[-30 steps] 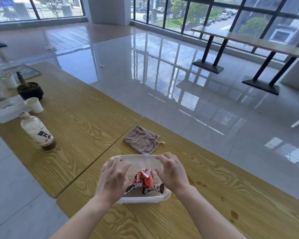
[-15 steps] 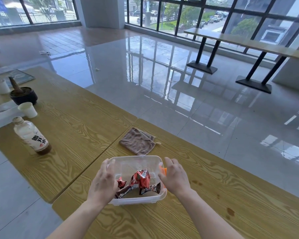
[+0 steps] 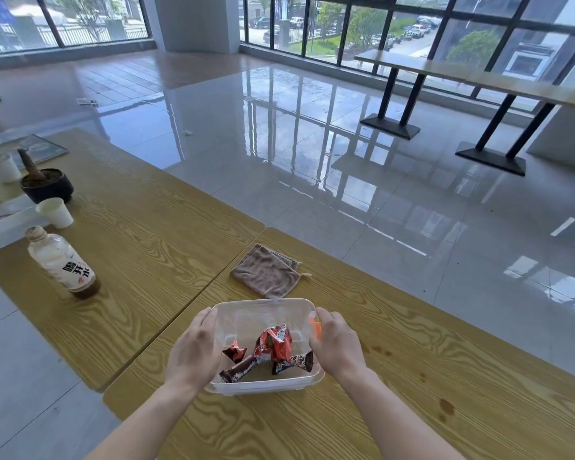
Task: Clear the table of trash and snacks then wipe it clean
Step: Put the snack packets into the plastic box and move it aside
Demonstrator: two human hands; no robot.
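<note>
We cup our left hand [image 3: 195, 355] and right hand [image 3: 337, 345], fingers pressed flat against opposite sides of the clear container [image 3: 266, 307], steadying the snack wrappers [image 3: 273, 346] for lifting off the worktop [image 3: 412, 376].

Table [image 3: 412, 376], yellow wood-grain, dark stains at 3 o'clock. Carries: clear plastic container [image 3: 266, 385] at 6 o'clock; folded brown cloth [image 3: 265, 275] just beyond, at 12. Adjoining table [image 3: 153, 247] at 10 o'clock carries bottle [image 3: 62, 263], paper cup [image 3: 55, 212], dark bowl [image 3: 47, 186], white tray [image 3: 0, 227].
</note>
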